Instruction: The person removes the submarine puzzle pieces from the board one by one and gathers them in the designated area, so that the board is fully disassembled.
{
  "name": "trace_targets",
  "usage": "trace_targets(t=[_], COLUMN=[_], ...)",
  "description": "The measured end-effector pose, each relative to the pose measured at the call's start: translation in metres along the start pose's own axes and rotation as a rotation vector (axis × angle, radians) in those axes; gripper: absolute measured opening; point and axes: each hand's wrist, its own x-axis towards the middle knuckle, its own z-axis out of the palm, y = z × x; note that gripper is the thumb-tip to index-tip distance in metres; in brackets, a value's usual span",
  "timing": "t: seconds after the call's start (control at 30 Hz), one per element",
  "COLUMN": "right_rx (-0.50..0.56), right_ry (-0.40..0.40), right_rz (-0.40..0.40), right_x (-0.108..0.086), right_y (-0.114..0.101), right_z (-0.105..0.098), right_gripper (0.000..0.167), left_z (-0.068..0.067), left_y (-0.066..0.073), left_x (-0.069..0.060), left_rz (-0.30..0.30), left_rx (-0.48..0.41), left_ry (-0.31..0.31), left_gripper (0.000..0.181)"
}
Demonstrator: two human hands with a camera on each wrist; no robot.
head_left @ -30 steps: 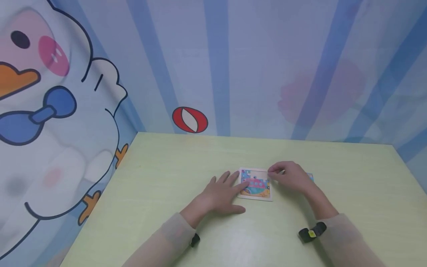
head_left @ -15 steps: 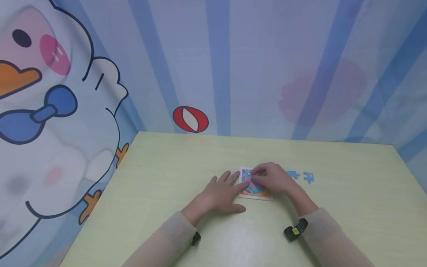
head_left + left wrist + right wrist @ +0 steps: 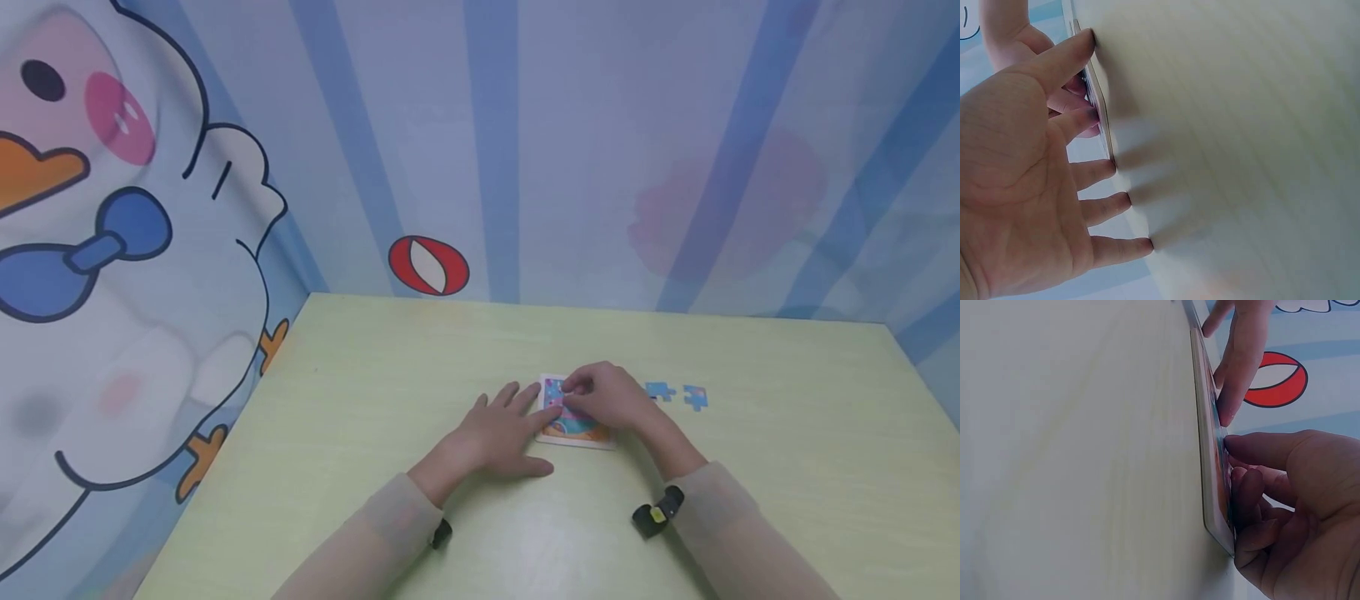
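Observation:
A small framed jigsaw puzzle [image 3: 573,429] lies flat on the table, with a pink and blue picture and an orange lower edge. My left hand [image 3: 495,437] is spread at its left side; the index fingertip presses on the picture, and other fingertips touch the frame's edge or the table. Over the puzzle's upper part, my right hand [image 3: 615,396] has thumb and fingers pinched together at the surface, on a puzzle piece that the fingers hide. The right wrist view shows the right thumb [image 3: 1260,449] touching the puzzle, close to a left fingertip.
Two loose blue puzzle pieces lie right of the puzzle: one piece [image 3: 659,391] beside the right wrist and another piece [image 3: 695,397] farther right. The pale green table [image 3: 420,350] ends at a printed blue striped backdrop [image 3: 585,167].
My right hand has moved left from the puzzle's right edge onto its upper part, uncovering the loose pieces. It has barely shifted in the last half second. The left hand stays in place.

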Motion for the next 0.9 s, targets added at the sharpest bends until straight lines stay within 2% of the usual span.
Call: trace_targets(t=[0.6, 0.9], right_rx=[-0.005, -0.008], right_ry=[-0.003, 0.012], right_rz=[0.001, -0.022], right_x=[0.0009, 0.0016], right_y=[-0.0034, 0.0001], right_z=[0.0012, 0.0000], right_gripper=[0.017, 0.020], left_z=[0.0006, 0.0003], left_y=[-0.0004, -0.0003], left_x=[0.0005, -0.0004], left_rz=[0.000, 0.002], left_rx=[0.007, -0.004], left_ry=[0.000, 0.004], left_gripper=[0.084, 0.084])
